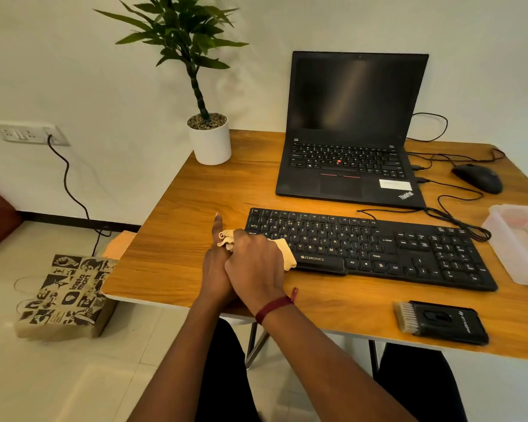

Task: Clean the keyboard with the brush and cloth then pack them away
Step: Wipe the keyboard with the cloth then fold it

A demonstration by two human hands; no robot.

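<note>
Furthest left we see a printed brown paper bag (64, 295) standing on the pale tiled floor, and beyond it a white glossy cylindrical pot (210, 144) of pebbles and leafy stalk on the grained, orange-brown wooden table (180, 208). At the table's near edge the left hand (215, 266) stretches its index finger straight; its other fingers hide beneath the right hand (253, 263), so we cannot tell what they grasp. The right hand, a maroon thread at its wrist, curls round a soft, crumpled beige cloth (287, 254), which bunches against that index finger and spills onto the near left corner of the flat black plastic keyboard (378, 248). Behind stands an open matte black laptop (348, 132). Further right, near the front edge, lies a black rectangular brush (439, 322) with pale stiff bristles, well apart from both hands; beyond it we see a rounded black mouse (477, 178) and a translucent plastic box (518, 239)
</note>
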